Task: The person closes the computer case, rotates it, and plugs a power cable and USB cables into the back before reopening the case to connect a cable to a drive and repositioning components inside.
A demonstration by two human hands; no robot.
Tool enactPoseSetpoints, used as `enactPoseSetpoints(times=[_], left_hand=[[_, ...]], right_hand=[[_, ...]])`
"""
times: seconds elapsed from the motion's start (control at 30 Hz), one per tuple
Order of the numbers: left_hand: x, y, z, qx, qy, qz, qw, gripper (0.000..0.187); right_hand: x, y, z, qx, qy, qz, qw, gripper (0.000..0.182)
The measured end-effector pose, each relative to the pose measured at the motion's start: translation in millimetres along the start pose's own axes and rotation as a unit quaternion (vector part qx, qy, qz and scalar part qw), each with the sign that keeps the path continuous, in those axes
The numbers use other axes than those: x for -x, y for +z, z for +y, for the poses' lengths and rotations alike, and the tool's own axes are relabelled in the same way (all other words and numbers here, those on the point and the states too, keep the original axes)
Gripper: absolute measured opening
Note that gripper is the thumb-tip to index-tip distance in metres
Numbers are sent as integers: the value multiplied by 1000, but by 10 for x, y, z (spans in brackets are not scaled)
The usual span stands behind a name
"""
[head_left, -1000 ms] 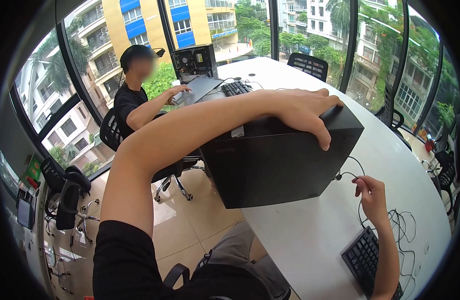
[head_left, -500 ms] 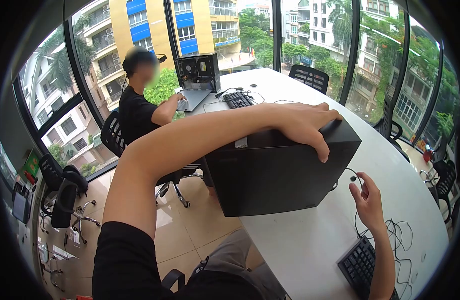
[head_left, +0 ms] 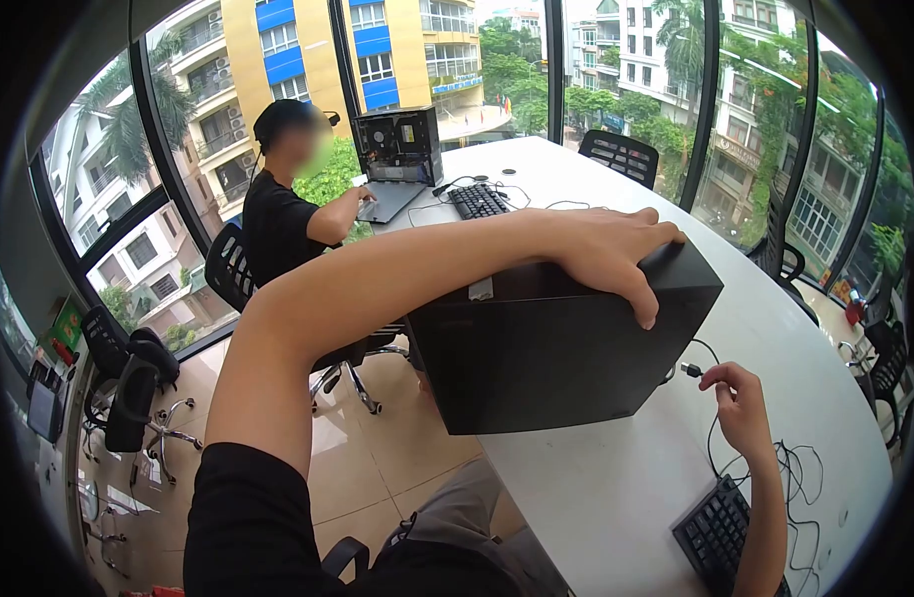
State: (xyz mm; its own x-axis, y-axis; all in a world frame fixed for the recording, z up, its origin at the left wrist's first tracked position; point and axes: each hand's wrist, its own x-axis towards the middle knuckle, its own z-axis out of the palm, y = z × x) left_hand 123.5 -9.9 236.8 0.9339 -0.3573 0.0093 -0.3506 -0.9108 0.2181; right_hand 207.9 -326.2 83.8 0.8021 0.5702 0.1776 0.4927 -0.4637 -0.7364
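Observation:
A black computer case (head_left: 547,363) stands at the near left edge of the white table, its wide side toward me. My left hand (head_left: 616,254) lies across its top, fingers spread over the far side and thumb hooked down over the near edge. To the right of the case, my right hand (head_left: 740,403) pinches a black cable just behind its plug (head_left: 691,369), which looks like USB and points left toward the case. The case's right-hand end, facing the plug, is mostly hidden from me.
A black keyboard (head_left: 721,532) with tangled cables (head_left: 800,478) lies below my right hand. Across the table, a seated person (head_left: 288,199) touches a grey panel (head_left: 392,199) beside an opened computer case (head_left: 402,144). Another keyboard (head_left: 477,201) and an office chair (head_left: 621,156) are farther back.
My right hand has turned, and the plug has swung out to the left of the fingertips. My left hand keeps its place on the computer case.

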Motion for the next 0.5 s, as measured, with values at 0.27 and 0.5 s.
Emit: enactPoseSetpoints(times=[0.27,0.5], left_hand=[[-25,21,-24,4,3,2,1000,117],[-18,27,-32,7,14,10,1000,116]], right_hand=[[-10,79,-14,47,-57,64,995,21],[-16,101,-69,-15,-13,72,997,19]])
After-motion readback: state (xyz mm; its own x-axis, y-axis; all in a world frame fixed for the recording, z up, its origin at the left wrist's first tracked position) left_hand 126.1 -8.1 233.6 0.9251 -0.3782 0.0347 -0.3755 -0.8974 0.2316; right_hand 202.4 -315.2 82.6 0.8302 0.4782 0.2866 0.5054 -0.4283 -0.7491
